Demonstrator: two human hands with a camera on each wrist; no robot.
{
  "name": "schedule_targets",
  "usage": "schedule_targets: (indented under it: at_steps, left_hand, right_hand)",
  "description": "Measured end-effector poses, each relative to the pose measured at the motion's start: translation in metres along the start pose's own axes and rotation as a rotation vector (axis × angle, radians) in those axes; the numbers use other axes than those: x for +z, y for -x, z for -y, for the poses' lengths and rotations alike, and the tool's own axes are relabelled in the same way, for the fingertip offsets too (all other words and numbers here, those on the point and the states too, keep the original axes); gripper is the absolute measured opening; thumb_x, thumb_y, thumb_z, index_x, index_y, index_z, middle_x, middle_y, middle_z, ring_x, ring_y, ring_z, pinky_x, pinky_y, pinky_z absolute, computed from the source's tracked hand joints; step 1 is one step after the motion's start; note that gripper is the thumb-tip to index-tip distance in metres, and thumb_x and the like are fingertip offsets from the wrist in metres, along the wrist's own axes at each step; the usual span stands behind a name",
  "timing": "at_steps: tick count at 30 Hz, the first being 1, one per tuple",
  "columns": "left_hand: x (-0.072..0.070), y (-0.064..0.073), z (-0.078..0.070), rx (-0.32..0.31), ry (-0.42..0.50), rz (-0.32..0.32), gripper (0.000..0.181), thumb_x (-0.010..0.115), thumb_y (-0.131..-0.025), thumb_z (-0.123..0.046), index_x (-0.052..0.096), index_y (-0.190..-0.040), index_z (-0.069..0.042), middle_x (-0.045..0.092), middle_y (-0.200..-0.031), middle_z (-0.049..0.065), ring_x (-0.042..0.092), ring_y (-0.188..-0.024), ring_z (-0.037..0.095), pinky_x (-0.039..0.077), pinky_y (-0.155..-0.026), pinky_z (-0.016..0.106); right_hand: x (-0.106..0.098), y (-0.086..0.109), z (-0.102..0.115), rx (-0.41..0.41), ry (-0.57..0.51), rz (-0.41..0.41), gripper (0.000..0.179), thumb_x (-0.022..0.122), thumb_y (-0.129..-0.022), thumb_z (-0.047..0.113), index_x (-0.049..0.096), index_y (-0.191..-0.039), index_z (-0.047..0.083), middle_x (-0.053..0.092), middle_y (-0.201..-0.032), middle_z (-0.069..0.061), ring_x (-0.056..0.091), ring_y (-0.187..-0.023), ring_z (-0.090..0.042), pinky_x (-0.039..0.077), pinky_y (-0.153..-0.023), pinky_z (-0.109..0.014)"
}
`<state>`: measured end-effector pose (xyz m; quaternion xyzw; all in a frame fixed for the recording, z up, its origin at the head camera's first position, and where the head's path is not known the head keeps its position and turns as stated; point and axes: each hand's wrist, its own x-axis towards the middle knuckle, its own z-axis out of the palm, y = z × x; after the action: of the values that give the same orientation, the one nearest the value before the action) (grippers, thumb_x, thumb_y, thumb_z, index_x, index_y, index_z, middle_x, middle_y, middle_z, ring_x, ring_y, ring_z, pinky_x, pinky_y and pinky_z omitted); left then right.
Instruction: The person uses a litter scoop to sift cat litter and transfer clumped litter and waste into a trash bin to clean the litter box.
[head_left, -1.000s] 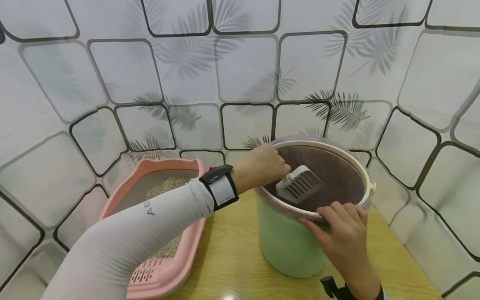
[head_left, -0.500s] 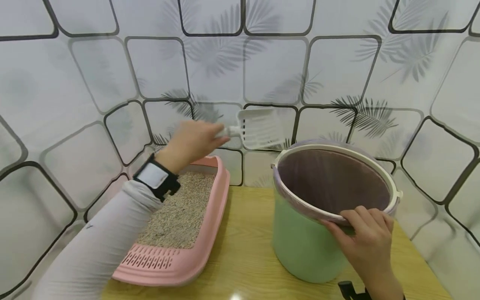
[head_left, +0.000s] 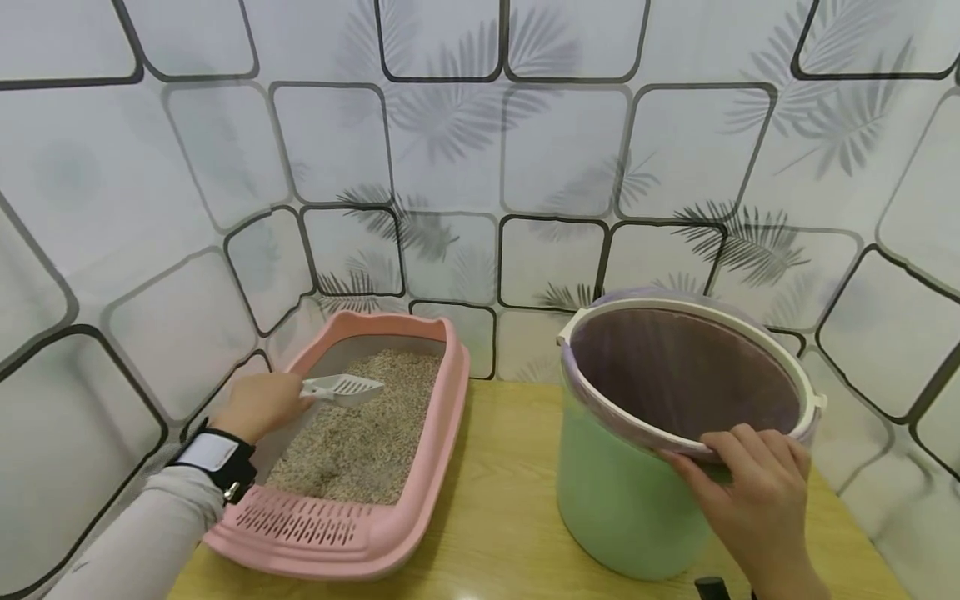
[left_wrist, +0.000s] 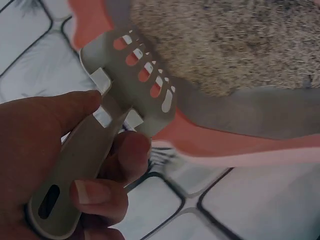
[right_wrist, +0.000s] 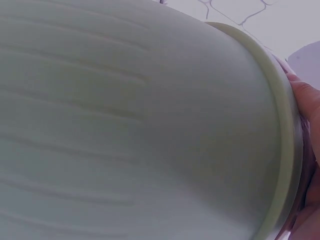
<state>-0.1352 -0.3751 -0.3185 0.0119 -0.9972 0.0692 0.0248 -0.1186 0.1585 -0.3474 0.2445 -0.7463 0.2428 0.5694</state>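
My left hand (head_left: 262, 404) grips the handle of a pale grey slotted litter scoop (head_left: 347, 389) above the left side of a pink litter box (head_left: 442, 433). Grainy tan cat litter (head_left: 363, 433) covers the box's floor. In the left wrist view the thumb and curled fingers wrap the scoop's handle (left_wrist: 70, 175), and nothing shows on the slotted head. On the right, my right hand (head_left: 757, 492) holds the near rim of a green bucket (head_left: 630, 500), fingers over the edge and thumb outside. A purplish bag (head_left: 675, 367) lines the bucket. The right wrist view shows mostly the bucket's ribbed side (right_wrist: 150, 125).
Both containers stand on a wooden table (head_left: 502, 467), with a strip of tabletop between them. A patterned curtain (head_left: 450, 167) hangs close behind and along both sides. The litter box has a perforated front ledge (head_left: 300, 525).
My left hand has carried the scoop out of the bucket, leftward over the litter box, then lower. The right hand stays on the bucket rim. The head view has shifted left.
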Motion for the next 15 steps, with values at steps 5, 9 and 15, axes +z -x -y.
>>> schedule_targets:
  at_steps: [5,9,15]
  left_hand:
    - [0.031,-0.030,-0.022,0.055,-0.024,-0.104,0.033,0.070,-0.086,-0.029,0.058,-0.062,-0.010,0.060,-0.058,0.006,0.059,-0.053,0.025,0.048,-0.051,0.047]
    - [0.044,-0.055,-0.038,0.046,-0.061,-0.113,0.033,0.073,-0.083,-0.028,0.061,-0.061,-0.008,0.060,-0.056,0.007,0.059,-0.051,0.026,0.049,-0.051,0.045]
    - [0.071,-0.096,-0.046,0.017,-0.001,-0.096,0.028,0.069,-0.085,-0.022,0.063,-0.064,-0.004,0.064,-0.061,0.013,0.062,-0.055,0.030,0.050,-0.052,0.047]
  right_hand:
    - [-0.002,0.001,-0.002,-0.009,0.004,-0.001,0.067,0.054,-0.087,0.064,0.061,-0.066,0.001,0.049,-0.060,-0.005,0.039,-0.066,-0.024,0.023,-0.074,-0.037]
    - [0.000,-0.001,-0.001,-0.026,0.000,-0.022,0.065,0.055,-0.088,0.062,0.060,-0.065,0.001,0.048,-0.059,-0.005,0.037,-0.064,-0.024,0.023,-0.072,-0.036]
    - [0.006,-0.004,0.000,-0.061,-0.017,-0.114,0.065,0.058,-0.089,0.059,0.056,-0.060,0.000,0.045,-0.056,-0.007,0.035,-0.061,-0.025,0.022,-0.069,-0.034]
